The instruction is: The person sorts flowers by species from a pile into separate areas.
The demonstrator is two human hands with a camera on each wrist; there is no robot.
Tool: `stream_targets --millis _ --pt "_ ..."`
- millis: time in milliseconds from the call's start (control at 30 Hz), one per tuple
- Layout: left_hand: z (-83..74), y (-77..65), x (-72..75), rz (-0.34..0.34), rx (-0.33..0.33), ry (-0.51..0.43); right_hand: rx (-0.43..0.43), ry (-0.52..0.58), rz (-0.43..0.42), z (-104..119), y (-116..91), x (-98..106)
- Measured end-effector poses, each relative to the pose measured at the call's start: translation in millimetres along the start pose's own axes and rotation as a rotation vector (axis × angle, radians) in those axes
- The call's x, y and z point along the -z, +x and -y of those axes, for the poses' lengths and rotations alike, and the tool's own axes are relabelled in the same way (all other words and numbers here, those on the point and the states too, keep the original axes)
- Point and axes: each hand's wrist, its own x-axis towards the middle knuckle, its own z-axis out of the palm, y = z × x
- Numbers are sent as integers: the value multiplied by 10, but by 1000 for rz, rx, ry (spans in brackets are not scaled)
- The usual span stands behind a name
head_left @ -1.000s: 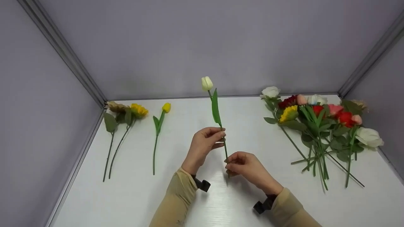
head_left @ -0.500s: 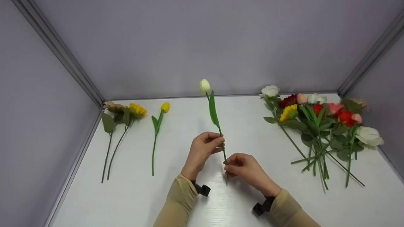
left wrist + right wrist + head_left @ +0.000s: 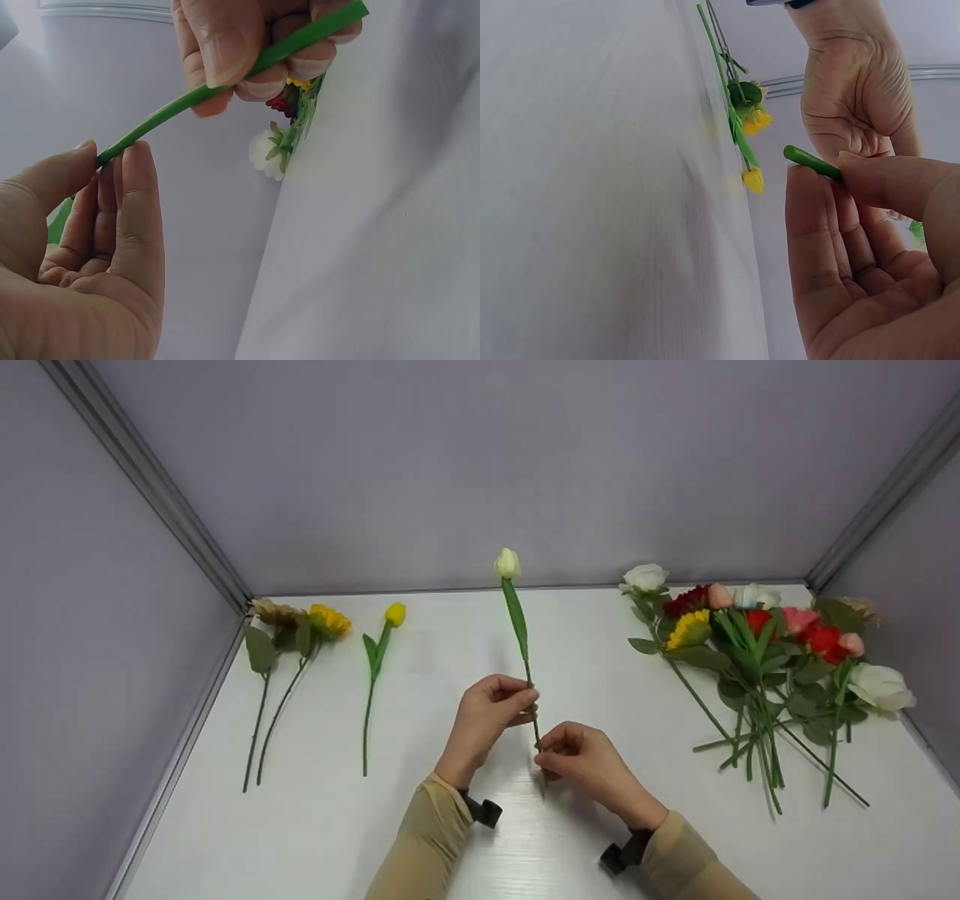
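A white tulip [image 3: 507, 564] with one long green leaf stands nearly upright over the middle of the table. My left hand [image 3: 487, 720] pinches its green stem [image 3: 169, 112] between thumb and fingertips, below the leaf. Lower down, my right hand [image 3: 589, 761] pinches the same stem near its bottom end. In the right wrist view the cut stem end [image 3: 810, 161] pokes out past the right thumb and fingers. The bloom is out of sight in both wrist views.
Left on the white table [image 3: 300, 840] lie a yellow tulip [image 3: 395, 615], a yellow sunflower [image 3: 328, 621] and a beige flower [image 3: 274, 613]. A pile of mixed flowers [image 3: 750, 652] lies at the right. Grey walls [image 3: 465, 472] enclose the back and sides.
The tulip's bloom swings left, then back right, and its stem looks straighter now. The left hand has slid a little down the stem; the right hand stays nearly in place.
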Motion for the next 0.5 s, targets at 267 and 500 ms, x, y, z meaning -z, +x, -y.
stream_targets --millis 267,500 --pt "-53 11 91 -24 6 69 58 -64 20 27 7 -38" --pt "-365 58 622 -76 78 357 182 -304 61 198 39 -27"
